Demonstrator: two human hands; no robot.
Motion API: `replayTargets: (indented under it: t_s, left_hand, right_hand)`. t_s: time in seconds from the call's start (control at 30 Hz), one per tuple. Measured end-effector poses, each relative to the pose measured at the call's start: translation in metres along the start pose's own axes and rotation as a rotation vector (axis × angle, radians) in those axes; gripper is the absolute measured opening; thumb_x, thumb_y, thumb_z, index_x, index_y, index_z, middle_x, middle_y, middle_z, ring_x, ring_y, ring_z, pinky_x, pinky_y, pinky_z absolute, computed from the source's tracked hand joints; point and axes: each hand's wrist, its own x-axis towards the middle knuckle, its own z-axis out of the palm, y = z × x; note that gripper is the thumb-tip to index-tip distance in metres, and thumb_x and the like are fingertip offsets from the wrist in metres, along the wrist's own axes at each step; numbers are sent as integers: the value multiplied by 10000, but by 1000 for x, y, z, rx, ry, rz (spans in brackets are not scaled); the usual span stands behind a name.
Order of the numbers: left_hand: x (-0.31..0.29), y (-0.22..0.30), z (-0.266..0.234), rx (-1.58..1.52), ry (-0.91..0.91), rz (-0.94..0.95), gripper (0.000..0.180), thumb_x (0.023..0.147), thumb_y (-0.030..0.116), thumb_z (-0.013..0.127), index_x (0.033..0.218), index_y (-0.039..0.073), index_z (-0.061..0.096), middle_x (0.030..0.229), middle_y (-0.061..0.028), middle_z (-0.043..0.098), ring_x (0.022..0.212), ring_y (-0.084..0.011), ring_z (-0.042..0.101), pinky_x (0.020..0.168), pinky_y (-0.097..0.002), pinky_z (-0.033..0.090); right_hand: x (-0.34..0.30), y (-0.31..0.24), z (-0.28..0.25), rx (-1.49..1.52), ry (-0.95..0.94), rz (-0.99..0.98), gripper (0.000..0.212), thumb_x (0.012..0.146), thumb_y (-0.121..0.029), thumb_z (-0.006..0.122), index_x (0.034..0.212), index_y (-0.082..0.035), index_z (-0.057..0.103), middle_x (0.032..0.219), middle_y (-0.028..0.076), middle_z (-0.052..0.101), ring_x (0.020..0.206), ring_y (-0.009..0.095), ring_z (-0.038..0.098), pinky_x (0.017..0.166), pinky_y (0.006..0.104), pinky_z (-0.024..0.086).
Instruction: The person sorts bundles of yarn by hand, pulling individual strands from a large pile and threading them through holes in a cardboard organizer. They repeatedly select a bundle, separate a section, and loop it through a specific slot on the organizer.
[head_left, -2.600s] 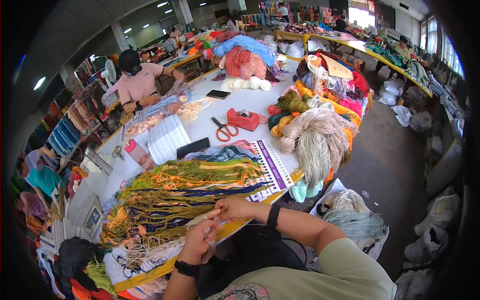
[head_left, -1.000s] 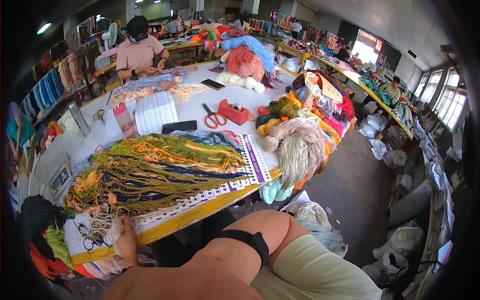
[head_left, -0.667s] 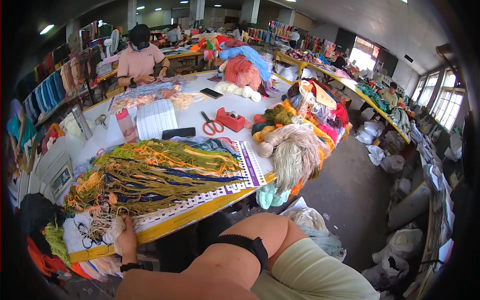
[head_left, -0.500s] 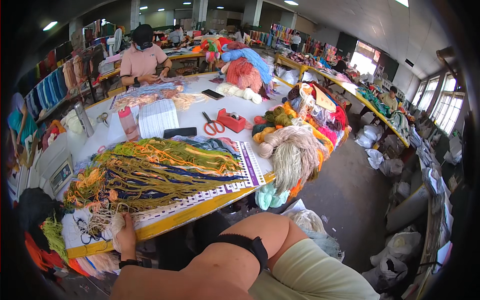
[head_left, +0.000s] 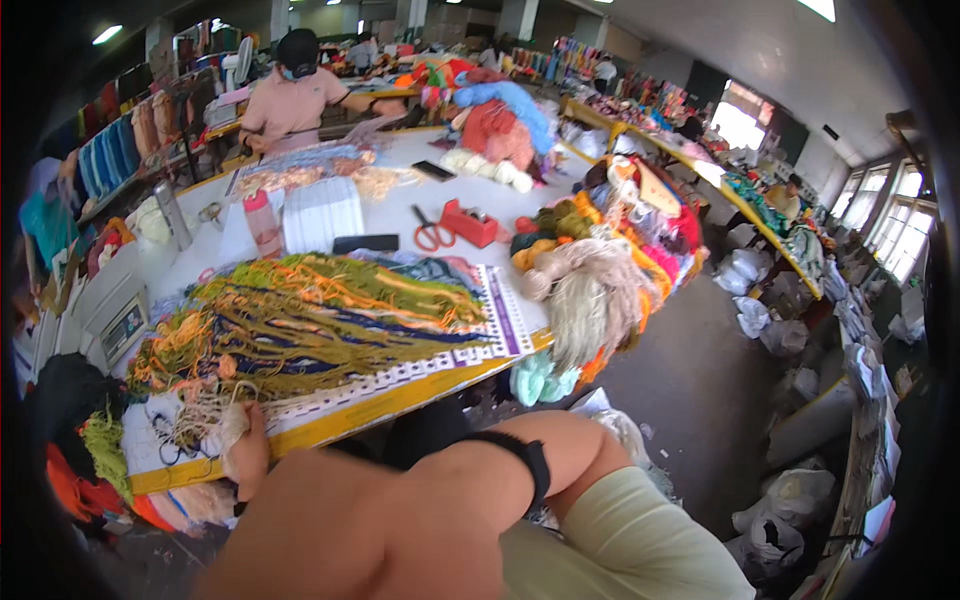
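Observation:
My left hand (head_left: 250, 452) is at the table's front edge, its fingers closed round a small bundle of cream yarn (head_left: 235, 424). Loose cream strands and dark-handled scissors (head_left: 178, 447) lie just beside it. Close to the camera, my right hand (head_left: 300, 515) is smeared by motion, its fingers hidden; my right forearm, with a black band (head_left: 537, 475) near the elbow, crosses the lower part of the view. Beyond both hands, long olive, orange and navy yarn (head_left: 320, 330) is spread over a printed white strip (head_left: 505, 310).
On the table (head_left: 395, 215) stand a pink bottle (head_left: 262, 225), orange-handled scissors (head_left: 432, 228) and a red tape dispenser (head_left: 468, 222). Yarn skeins (head_left: 600, 290) pile over the right corner. Across it sits a person in a pink shirt (head_left: 295, 105). Plastic bags (head_left: 790, 500) lie on the floor.
My right hand has risen a little, blurring and covering my left wrist. The left hand still grips the cream yarn. The person opposite has drawn their hands apart, one arm stretched to the right.

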Motion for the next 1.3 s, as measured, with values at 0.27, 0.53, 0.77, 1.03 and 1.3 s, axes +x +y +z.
replayTargets:
  t_s: [0.27, 0.53, 0.77, 1.03, 1.3]
  left_hand:
    - [24, 158, 13, -601, -496, -490, 444, 990, 427, 455, 1149, 44, 615, 897, -11, 646, 690, -105, 551, 623, -267, 431]
    - [32, 243, 74, -1390, -794, -502, 537, 1002, 409, 415, 1326, -15, 481, 1409, -138, 445, 1297, -214, 416, 1085, -373, 331]
    - [37, 245, 76, -1361, -841, -498, 610, 1007, 431, 367, 1371, -57, 395, 1406, -141, 447, 1274, -227, 443, 1086, -386, 319]
    - [34, 235, 72, -1307, -782, -449, 555, 1016, 403, 366, 1351, -33, 443, 1369, -130, 486, 1249, -210, 465, 1069, -374, 342]
    - [27, 237, 71, -1173, -756, -383, 570, 1007, 429, 372, 1322, -36, 474, 1399, -133, 465, 1259, -201, 455, 1079, -374, 327]
  right_hand:
    - [-133, 32, -86, -243, 231, 1154, 87, 909, -109, 642, 971, -73, 593, 830, -36, 591, 654, 14, 527, 548, 183, 432]
    - [-159, 60, -109, -313, 307, 1230, 103, 868, -88, 675, 940, -32, 627, 844, -6, 547, 624, 36, 454, 550, 208, 388]
    - [-167, 67, -117, -167, 389, 1217, 72, 875, -86, 668, 919, -37, 640, 857, -13, 561, 611, 36, 464, 521, 208, 388]
    - [-165, 67, -113, 25, 548, 1270, 50, 898, -117, 647, 888, -70, 634, 747, -41, 581, 561, 6, 451, 467, 170, 338]
    - [-168, 70, -106, -143, 434, 1246, 38, 895, -101, 638, 890, -64, 633, 830, -18, 618, 590, 22, 454, 492, 178, 344]
